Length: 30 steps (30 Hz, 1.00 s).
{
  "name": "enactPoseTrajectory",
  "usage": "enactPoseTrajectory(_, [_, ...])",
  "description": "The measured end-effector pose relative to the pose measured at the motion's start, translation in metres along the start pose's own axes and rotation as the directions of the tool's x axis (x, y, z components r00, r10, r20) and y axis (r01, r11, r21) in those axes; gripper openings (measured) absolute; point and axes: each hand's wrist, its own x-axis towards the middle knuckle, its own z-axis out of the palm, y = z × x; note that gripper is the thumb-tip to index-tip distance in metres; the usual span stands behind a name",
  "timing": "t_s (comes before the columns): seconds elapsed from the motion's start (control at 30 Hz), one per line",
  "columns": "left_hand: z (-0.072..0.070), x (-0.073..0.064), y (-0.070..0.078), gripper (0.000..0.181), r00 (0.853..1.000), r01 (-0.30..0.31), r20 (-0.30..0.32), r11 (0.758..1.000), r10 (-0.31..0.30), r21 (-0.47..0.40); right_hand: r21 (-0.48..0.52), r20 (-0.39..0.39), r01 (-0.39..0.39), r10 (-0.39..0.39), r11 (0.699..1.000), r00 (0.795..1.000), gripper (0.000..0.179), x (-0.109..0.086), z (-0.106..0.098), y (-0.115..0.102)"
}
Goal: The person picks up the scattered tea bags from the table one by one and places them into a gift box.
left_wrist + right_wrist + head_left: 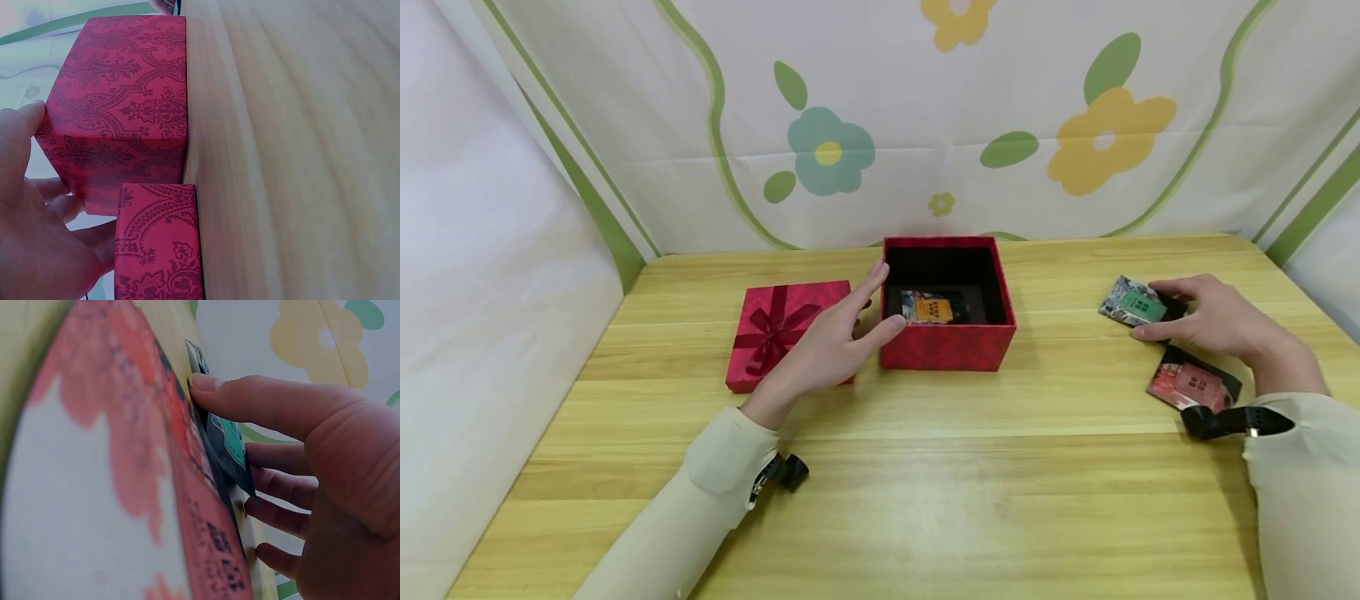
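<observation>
In the head view, an open red patterned box (947, 347) has a flat packet with an orange label (934, 310) inside. My left hand (831, 343) rests against its left side, thumb at the front corner and fingers extended along the side. The left wrist view shows the thumb (32, 117) touching the box's upper edge (119, 81). On the right, my right hand (1217, 321) pinches a dark flat packet with a green label (1133, 302) between thumb and fingers. A similar packet with a red label (1195, 380) lies on the table just below that hand.
The red box lid (760, 358) with a dark red ribbon bow (775, 333) lies left of the box, partly behind my left hand. Everything stands on a light wooden table (925, 500). A white flowered cloth (925, 108) hangs along the back edge.
</observation>
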Motion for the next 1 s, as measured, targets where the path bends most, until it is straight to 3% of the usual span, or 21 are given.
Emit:
enactPoseTrajectory(0.47, [0.001,0.000,0.000,0.079,1.000,0.009,0.001,1.000,-0.009,0.000,0.020,-0.020,-0.002,0.002,1.000,1.000,0.097,0.000,0.002,-0.004])
enactPoseTrajectory(0.77, [0.000,0.001,0.001,0.078,1.000,0.010,-0.002,1.000,-0.010,0.006,0.102,-0.086,0.086,-0.077,0.991,0.993,0.087,0.000,0.001,-0.021])
enactPoseTrajectory(1.0, [0.001,0.001,0.000,0.078,1.000,0.013,-0.004,1.000,-0.013,0.012,0.138,-0.177,0.159,-0.134,0.978,0.975,0.076,0.000,0.001,-0.039])
